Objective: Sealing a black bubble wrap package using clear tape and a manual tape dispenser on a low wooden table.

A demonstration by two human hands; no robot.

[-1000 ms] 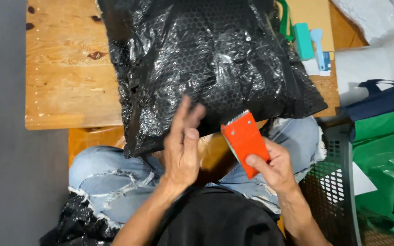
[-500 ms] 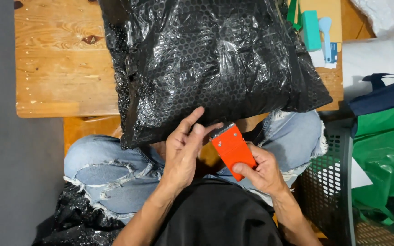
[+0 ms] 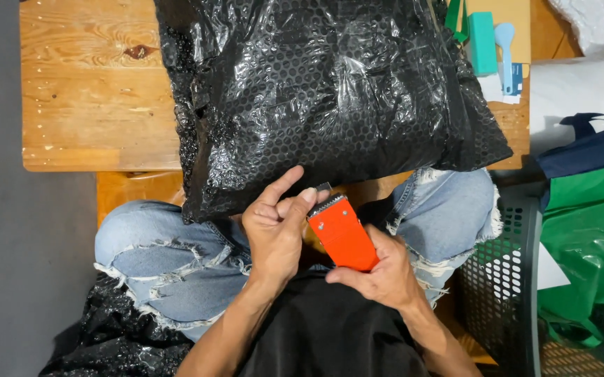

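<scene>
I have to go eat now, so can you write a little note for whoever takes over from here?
Right hand: holds the orange cutter, blade end toward the parcel.
Left hand: fingers touch the cutter's blade end, holding nothing else.
The black bubble-wrap parcel lies on the wooden table, its near edge hanging over the knees.
Done: cutter in hand; no cut shows on the wrap.
Left: the parcel looks unopened.
</scene>
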